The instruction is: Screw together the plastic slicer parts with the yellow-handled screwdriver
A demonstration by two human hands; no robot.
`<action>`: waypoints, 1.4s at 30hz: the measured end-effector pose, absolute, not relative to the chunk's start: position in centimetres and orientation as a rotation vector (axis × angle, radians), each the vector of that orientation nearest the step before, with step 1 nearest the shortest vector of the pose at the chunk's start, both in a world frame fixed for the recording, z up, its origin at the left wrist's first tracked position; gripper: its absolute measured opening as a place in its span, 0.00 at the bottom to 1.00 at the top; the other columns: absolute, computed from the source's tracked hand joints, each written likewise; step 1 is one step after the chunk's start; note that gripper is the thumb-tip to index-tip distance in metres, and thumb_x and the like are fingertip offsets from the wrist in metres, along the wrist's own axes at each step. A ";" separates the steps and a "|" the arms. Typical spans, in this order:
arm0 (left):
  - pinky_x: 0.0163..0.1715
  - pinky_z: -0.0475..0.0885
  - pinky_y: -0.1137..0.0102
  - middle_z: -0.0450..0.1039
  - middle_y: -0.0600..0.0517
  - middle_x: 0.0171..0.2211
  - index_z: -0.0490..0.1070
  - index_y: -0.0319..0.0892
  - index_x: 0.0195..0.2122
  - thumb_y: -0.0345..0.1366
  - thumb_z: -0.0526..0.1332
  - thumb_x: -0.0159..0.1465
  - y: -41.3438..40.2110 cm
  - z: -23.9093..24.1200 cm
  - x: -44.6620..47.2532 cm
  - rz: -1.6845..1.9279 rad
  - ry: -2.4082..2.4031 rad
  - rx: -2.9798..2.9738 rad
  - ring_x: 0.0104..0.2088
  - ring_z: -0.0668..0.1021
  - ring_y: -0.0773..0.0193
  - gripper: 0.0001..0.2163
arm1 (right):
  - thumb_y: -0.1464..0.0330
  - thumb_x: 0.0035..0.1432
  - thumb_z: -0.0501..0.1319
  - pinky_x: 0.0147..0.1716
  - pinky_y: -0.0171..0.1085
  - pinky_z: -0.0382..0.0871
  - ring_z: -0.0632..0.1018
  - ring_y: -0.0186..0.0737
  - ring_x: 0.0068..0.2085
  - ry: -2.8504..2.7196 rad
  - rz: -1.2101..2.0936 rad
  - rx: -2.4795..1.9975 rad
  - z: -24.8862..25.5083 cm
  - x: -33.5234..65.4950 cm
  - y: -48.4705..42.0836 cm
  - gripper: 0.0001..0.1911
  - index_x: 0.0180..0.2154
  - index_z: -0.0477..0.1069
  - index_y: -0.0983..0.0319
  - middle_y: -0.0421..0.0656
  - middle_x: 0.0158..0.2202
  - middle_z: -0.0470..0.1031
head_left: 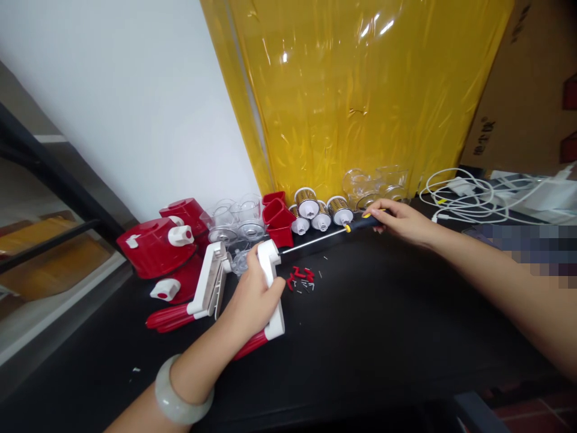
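Observation:
My left hand point(256, 288) is wrapped round a white crank handle point(276, 322) with a red grip, holding it over the black table. In my right hand point(392, 219) is a screwdriver point(315, 242) with a black and yellow handle. Its long shaft points left, and the tip meets or nearly meets the upper end of the crank handle; exact contact cannot be made out. Just right of my left hand lie small red clips point(298, 275) and several loose screws point(309, 285). More white crank handles point(208, 279) with red grips rest to the left.
Red housings with white knobs point(151, 246) stand at the left. Along the back are clear cups point(250, 219), red hoppers point(277, 219) and metal grater drums point(308, 202). White cables point(473, 198) lie coiled at the right, before a cardboard box point(518, 90). Yellow film covers the back.

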State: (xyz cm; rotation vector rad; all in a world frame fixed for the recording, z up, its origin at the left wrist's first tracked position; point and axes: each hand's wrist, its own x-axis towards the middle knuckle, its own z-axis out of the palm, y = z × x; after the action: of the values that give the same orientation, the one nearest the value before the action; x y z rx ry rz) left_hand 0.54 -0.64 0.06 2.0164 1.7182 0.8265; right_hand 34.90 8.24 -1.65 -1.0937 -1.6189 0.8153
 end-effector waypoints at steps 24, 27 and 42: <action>0.53 0.72 0.50 0.75 0.39 0.49 0.46 0.36 0.68 0.36 0.56 0.63 -0.8 -0.1 0.7 0.772 1.733 2.006 0.48 0.80 0.45 0.33 | 0.38 0.59 0.58 0.20 0.35 0.55 0.64 0.33 0.17 -1.647 0.832 -1.253 -1.4 35.1 7.8 0.29 0.31 0.65 0.58 0.35 0.15 0.62; 0.52 0.72 0.50 0.74 0.39 0.50 0.46 0.37 0.69 0.36 0.56 0.63 -0.8 0.1 0.7 0.774 1.752 2.006 0.48 0.80 0.45 0.34 | 0.39 0.58 0.60 0.21 0.35 0.54 0.64 0.33 0.19 -1.634 0.826 -1.211 -1.5 35.1 7.9 0.28 0.31 0.66 0.58 0.35 0.17 0.63; 0.53 0.72 0.50 0.74 0.38 0.52 0.46 0.38 0.69 0.36 0.56 0.63 -1.0 0.1 0.6 0.810 1.728 1.999 0.49 0.80 0.45 0.34 | 0.54 0.46 0.76 0.34 0.41 0.74 0.76 0.36 0.32 -1.399 1.119 -0.877 -1.4 35.0 7.7 0.25 0.39 0.70 0.56 0.39 0.35 0.74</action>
State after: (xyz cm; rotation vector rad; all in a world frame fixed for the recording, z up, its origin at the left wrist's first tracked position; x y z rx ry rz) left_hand 0.63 -1.05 0.05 1.9993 1.7282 0.8096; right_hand 35.03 7.69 -1.39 -0.8765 -1.3987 1.1189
